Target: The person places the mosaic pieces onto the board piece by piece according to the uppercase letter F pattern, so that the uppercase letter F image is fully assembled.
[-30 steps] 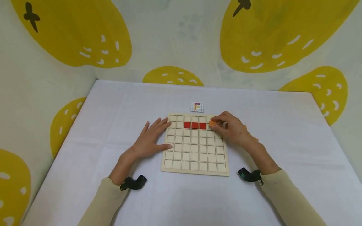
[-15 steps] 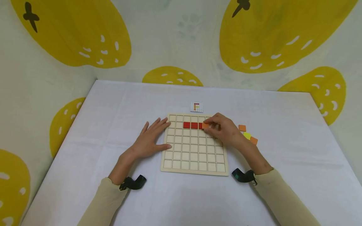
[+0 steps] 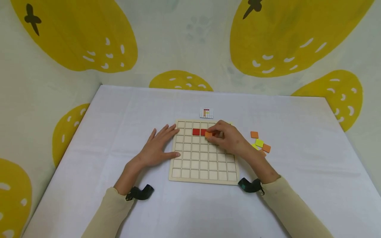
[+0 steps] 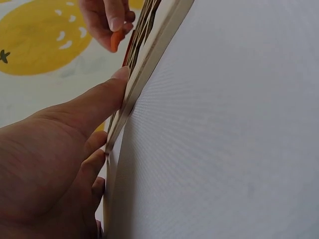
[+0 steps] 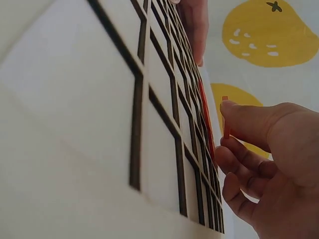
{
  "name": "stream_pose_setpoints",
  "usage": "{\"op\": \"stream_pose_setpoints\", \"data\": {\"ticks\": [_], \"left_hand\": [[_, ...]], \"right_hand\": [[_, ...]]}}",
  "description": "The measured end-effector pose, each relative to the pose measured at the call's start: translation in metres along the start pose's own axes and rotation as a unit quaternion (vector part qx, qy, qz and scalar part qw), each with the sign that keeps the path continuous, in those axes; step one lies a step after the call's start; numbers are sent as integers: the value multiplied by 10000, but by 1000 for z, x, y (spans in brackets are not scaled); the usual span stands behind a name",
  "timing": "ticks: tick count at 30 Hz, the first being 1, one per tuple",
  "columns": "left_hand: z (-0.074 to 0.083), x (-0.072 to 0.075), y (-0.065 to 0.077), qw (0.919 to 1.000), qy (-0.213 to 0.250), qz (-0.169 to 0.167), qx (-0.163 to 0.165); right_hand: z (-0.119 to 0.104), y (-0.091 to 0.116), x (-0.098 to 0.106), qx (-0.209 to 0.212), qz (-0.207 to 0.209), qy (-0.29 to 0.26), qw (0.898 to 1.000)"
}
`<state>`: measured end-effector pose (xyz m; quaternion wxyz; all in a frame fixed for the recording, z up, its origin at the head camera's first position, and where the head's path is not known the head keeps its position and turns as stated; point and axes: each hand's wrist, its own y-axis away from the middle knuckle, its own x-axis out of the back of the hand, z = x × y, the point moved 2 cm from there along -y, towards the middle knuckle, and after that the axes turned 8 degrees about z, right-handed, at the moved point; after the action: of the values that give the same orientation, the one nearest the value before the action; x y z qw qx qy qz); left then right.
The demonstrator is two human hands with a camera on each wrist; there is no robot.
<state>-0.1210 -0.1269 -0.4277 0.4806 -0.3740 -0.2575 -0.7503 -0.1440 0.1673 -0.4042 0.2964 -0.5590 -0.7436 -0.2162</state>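
Note:
My right hand (image 3: 227, 137) pinches an orange square tile (image 3: 208, 135) between thumb and fingertips, above the wooden grid board (image 3: 194, 164). In the right wrist view the tile (image 5: 227, 117) is seen edge-on, apart from the board's surface. A row of red tiles (image 3: 196, 132) lies in the board's second row from the top; the right hand partly covers it. My left hand (image 3: 156, 148) lies with spread fingers at the board's left edge, thumb and fingertips on the rim. The left wrist view shows its thumb (image 4: 99, 102) along the board's side.
Loose orange and yellow tiles, such as this orange tile (image 3: 254, 135) and yellow tile (image 3: 259, 142), lie right of the board, partly behind the right wrist. A small card (image 3: 206, 112) with a printed coloured grid lies beyond the board on the white tablecloth (image 3: 134, 109).
The right hand has carried the orange tile leftward over the board, from the right columns to over the red row. Loose tiles at the right have come into view. The left hand stays put.

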Motion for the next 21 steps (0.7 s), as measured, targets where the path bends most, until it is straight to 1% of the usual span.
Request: {"op": "stream_pose_setpoints", "data": {"ticks": [5,11,21], "left_hand": [[0,1,0,10000,-23,-17,21],[1,0,-1,10000,-33,-24,36],[0,0,0,10000,1,-8,-6]], "right_hand": [[-6,-3,-5,97,-79,-53,9999],[-11,-7,-12,59,-206,-20,9998],[-21,-10,-24,248,-205,6,9995]]}}
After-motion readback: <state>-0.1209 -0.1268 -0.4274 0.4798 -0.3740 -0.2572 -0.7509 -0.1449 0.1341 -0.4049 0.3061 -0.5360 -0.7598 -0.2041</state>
